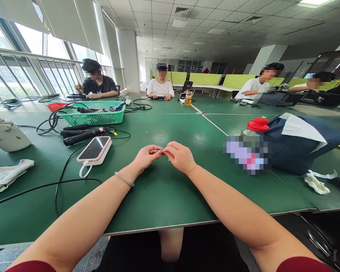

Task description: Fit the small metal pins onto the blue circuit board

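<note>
Both hands meet above the green table, near the middle of the head view. My left hand, with a pale bangle on its wrist, is closed in a pinch on a small shiny metallic piece. From the right, my right hand pinches at the same piece with thumb and fingers. The fingers cover most of it, and its kind is too small to make out. A tiny light speck lies on the table just below the fingertips.
Left of my hands lie a phone on a white power bank, black tool-like handles, cables and a green basket. To the right stand a red-lidded jar and a dark blue bag. Several people sit around the table.
</note>
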The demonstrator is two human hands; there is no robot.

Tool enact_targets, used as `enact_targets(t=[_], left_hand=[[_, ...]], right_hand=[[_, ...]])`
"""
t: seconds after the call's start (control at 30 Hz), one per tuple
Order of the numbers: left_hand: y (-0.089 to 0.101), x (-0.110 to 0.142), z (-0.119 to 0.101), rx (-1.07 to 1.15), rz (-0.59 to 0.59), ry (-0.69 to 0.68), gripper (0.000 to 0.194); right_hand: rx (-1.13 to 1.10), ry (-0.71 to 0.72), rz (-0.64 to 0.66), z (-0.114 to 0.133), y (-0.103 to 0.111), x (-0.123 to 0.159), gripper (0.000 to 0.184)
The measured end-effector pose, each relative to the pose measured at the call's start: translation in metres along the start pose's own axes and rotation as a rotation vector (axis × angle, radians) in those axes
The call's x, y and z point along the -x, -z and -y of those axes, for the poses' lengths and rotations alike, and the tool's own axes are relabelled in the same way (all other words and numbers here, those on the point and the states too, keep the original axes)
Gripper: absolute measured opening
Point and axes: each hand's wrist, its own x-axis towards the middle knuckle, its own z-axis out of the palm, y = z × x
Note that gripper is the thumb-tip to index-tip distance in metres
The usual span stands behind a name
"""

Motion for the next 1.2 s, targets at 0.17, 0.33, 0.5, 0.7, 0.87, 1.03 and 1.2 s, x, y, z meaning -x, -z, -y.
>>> enact_targets(t=[0.17,0.33,0.5,0.7,0.87,1.03,1.2], left_hand=[[-0.001,0.000,0.000,-0.015,-0.002,0.022,0.046],[0.002,-0.005,0.008,-0.086,-0.061,0.044,0.045],[0.005,-0.007,0.014,-0.149,-0.071,0.073,0.041],[0.003,-0.005,0.015,-0.237,-0.017,0.072,0.038],[0.004,-0.006,0.018,-0.278,0.006,0.074,0.038],[0.005,-0.007,0.020,-0.269,0.024,0.076,0.037],[0.005,-0.007,0.020,-0.278,0.026,0.084,0.036]], right_hand=[[-0.116,-0.060,0.016,-0.003,-0.001,0.000,0.024],[-0.206,-0.246,0.206,-0.020,0.001,-0.003,0.019],[-0.282,-0.474,0.527,-0.039,0.001,0.000,0.016],[-0.229,-0.457,0.546,-0.039,-0.002,0.002,0.005],[-0.213,-0.459,0.529,-0.035,-0.008,0.001,0.010],[-0.206,-0.508,0.504,-0.033,-0.012,0.001,0.011],[-0.208,-0.549,0.480,-0.033,-0.013,0.000,0.012]])
